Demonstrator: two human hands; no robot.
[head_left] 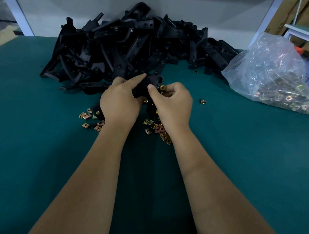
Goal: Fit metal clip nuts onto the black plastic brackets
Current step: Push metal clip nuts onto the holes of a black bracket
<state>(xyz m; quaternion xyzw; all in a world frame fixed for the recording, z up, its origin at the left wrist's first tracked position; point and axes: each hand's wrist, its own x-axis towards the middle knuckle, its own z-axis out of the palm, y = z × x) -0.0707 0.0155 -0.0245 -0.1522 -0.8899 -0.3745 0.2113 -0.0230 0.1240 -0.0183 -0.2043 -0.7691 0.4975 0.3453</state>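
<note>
While steadying bracket (154,81) in curled left hand (120,101) — hole turned outward — pinching clip nut (162,87) in right hand (171,103), lined up at bracket edge.

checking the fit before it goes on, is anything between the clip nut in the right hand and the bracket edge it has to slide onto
Nothing visible does. The right hand pinches the clip nut right beside the end of the black bracket, which the left hand holds. No finger or loose part shows between them, though how far it is seated cannot be told.
</note>
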